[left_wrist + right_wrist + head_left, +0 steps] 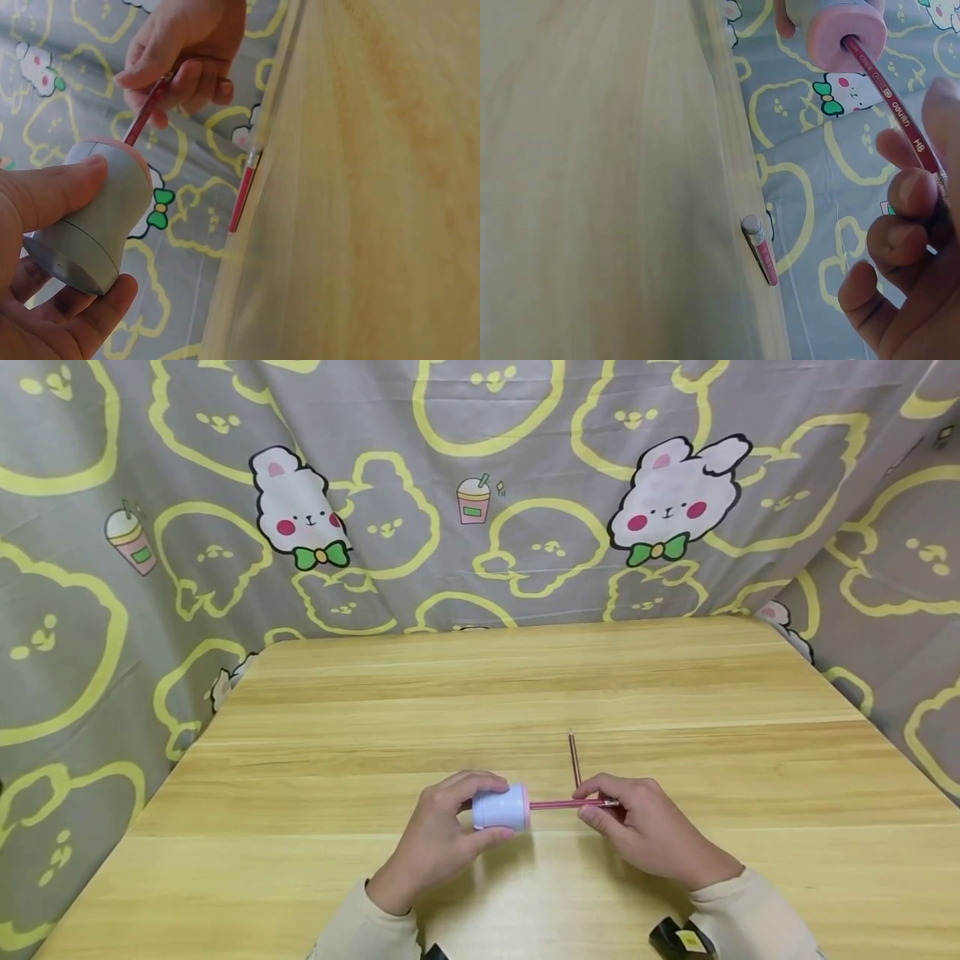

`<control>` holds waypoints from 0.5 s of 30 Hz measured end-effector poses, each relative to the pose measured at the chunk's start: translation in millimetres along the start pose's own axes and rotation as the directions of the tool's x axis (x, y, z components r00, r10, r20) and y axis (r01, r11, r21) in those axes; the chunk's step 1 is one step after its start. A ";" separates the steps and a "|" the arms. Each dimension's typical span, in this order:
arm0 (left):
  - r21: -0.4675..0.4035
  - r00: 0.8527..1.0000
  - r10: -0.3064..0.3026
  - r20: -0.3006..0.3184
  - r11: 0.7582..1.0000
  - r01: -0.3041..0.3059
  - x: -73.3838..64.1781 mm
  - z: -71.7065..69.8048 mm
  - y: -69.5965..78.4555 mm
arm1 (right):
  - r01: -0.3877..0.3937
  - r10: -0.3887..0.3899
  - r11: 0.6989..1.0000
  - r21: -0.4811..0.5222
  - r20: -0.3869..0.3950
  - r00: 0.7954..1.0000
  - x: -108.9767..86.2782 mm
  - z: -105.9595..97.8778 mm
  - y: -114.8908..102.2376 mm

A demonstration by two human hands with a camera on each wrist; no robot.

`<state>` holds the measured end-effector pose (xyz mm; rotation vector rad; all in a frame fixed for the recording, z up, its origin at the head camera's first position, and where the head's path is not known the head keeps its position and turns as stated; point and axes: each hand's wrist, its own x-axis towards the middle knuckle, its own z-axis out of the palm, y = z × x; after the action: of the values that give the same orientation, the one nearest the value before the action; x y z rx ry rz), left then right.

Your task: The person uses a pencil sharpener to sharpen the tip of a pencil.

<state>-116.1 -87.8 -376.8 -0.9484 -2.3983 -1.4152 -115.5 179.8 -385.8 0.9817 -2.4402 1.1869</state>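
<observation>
My left hand [442, 831] grips a pale blue pencil sharpener [501, 808] by its sides, thumb opposite the fingers. It lies sideways over the table, and its pink end [825, 41] faces my right hand [648, 827]. A dark red HB pencil [892, 105] is in the round hole of that end, its point hidden inside. My right thumb and fingers pinch this pencil near its far end, seen too in the left wrist view, where the sharpener [112, 202] widens at its base. Beyond the right hand, a second red pencil [573, 756] lies on the table.
The light wood table [337, 710] stretches out on all sides of the hands. Behind it and at both sides hangs a grey curtain [420, 577] with yellow cartoon outlines. A black device [678, 937] sits at the right sleeve, close to the tabletop.
</observation>
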 end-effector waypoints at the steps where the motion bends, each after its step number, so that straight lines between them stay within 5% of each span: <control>1: -0.001 1.000 -0.001 -0.001 1.000 0.001 -0.1 0.1 -0.2 | -0.005 0.005 1.000 0.011 0.001 1.000 -0.2 0.1 -0.2; 15: -0.008 1.000 -0.023 0.002 1.000 0.023 0.2 -0.9 0.5 | 0.067 -0.066 0.997 0.024 -0.023 0.998 0.1 1.5 3.1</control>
<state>-116.1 -88.3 -375.8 -0.9275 -2.4146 -1.4329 -117.6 179.9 -388.6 1.0426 -2.3622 1.2023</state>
